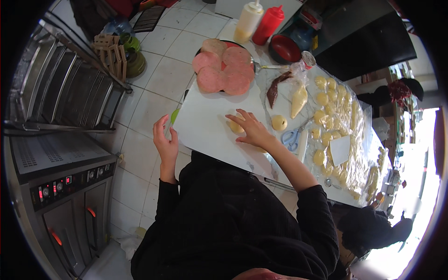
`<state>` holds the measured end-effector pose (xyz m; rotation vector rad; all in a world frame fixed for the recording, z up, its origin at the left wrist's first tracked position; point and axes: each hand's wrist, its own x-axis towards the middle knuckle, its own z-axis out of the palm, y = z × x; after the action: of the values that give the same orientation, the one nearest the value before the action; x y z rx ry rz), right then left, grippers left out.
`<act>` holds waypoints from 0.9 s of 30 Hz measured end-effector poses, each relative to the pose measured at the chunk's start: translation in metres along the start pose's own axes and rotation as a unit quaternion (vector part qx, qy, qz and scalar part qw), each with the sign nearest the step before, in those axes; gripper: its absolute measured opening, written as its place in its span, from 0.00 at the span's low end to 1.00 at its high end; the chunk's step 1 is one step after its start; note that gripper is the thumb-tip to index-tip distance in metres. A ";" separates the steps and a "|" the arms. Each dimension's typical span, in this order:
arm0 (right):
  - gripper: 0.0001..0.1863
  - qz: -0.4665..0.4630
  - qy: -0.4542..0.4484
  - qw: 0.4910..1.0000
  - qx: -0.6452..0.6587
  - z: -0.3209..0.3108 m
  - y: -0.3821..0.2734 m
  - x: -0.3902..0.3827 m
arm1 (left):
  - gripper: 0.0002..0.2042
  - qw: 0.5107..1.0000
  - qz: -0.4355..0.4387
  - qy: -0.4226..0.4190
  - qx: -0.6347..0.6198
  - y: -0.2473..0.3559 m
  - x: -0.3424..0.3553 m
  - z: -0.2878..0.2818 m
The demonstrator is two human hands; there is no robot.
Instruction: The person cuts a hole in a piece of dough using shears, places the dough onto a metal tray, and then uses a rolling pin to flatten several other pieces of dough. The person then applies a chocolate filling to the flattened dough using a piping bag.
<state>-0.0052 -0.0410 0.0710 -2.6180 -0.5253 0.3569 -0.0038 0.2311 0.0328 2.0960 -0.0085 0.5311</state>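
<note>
While most balls [322, 98] are waiting under plastic [357, 135], the right hand [252, 129], splayed, is covering one ball [234, 127], the left hand [166, 143] gaping empty.

Pale yellow dough ball [235, 127], rounded, partly hidden, lying on white tabletop [205, 122]

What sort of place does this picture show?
Probably a small bakery kitchen: round, pale-yellow dough balls lie under a clear plastic sheet, and a red-lit, grey metal oven stands at left, near a tall metal rack.
</note>
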 end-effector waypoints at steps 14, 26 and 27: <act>0.18 0.187 -0.097 0.888 0.407 -0.021 0.053 0.027 | 0.17 0.979 -0.192 0.074 -0.001 -0.108 -0.044 -0.065; 0.24 -0.007 -0.115 0.760 0.640 -0.032 0.016 -0.057 | 0.16 0.848 -0.482 -0.104 -0.196 -0.176 -0.170 -0.009; 0.24 -0.010 -0.125 0.757 0.641 -0.029 0.012 -0.068 | 0.19 0.772 -0.556 -0.130 -0.279 -0.166 -0.175 0.009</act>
<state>-0.0530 -0.0903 0.1009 -1.2153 -0.2144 0.7329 -0.1244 0.2813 -0.1704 1.2358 0.7772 -0.4556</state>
